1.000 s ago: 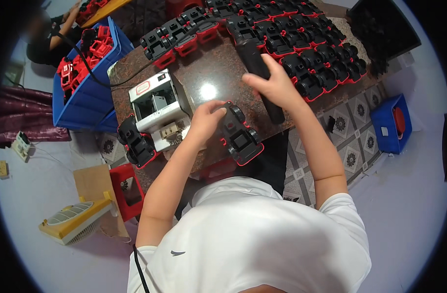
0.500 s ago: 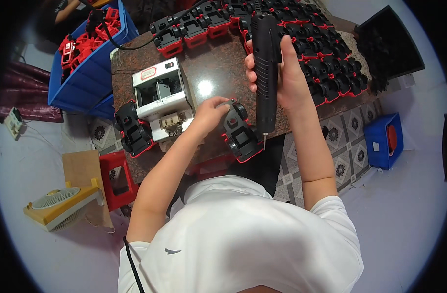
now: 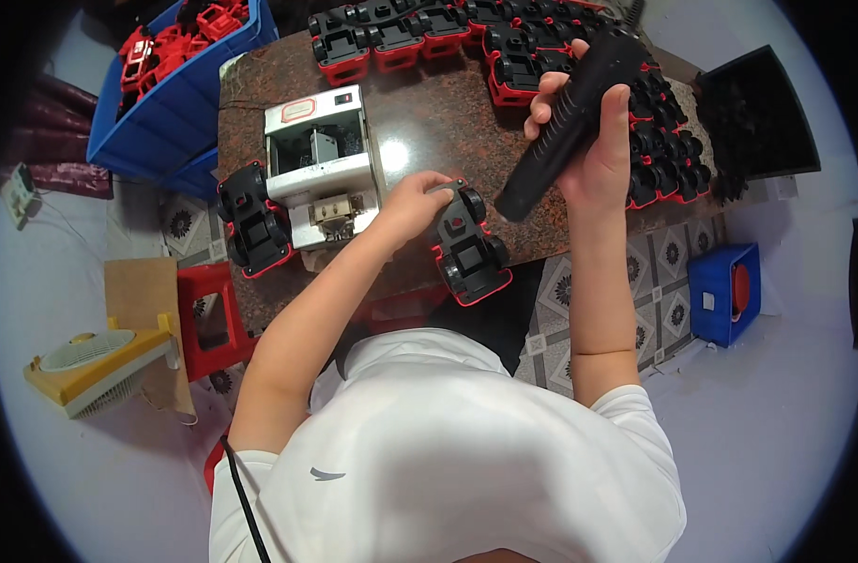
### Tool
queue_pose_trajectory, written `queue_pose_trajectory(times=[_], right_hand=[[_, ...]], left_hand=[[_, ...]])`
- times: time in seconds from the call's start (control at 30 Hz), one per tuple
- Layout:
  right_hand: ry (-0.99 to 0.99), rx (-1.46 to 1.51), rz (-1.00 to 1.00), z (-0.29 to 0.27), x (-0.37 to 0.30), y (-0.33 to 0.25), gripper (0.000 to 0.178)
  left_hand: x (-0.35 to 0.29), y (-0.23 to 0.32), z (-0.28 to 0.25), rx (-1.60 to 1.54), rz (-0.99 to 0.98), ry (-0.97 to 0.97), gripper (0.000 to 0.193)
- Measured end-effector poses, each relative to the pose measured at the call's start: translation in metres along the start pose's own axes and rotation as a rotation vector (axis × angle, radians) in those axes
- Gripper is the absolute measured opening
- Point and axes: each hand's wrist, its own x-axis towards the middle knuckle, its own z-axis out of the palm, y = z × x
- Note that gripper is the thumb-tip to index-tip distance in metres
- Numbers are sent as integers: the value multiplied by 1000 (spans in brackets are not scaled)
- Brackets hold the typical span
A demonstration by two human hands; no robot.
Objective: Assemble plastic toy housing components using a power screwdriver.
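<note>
A black-and-red chassis is pinched at its far end by the closed fingers of the left hand, over the table's near edge. A black power driver is gripped in the right hand at the chassis's one o'clock, held clear; this piece is judged unfinished. Similar pieces are ranked from eleven to two o'clock, presumably done; red parts at ten o'clock are seemingly left.

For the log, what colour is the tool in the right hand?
The tool is black, best seen in the head view.
</note>
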Motion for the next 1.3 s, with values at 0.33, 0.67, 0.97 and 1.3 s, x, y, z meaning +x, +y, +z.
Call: queue_pose_trajectory(times=[0.33,0.67,0.97,1.3], right_hand=[[205,-402,-407,22,2,44,41],[175,-406,-436,23,0,54,42],[177,-432,-437,25,-4,53,46],[195,-402,-439,23,-4,55,48]], left_hand=[[0,-1,2,0,30,4,29],[2,-4,2,49,34,35,30],[4,-8,2,62,72,54,30],[5,-9,2,52,80,46,29]])
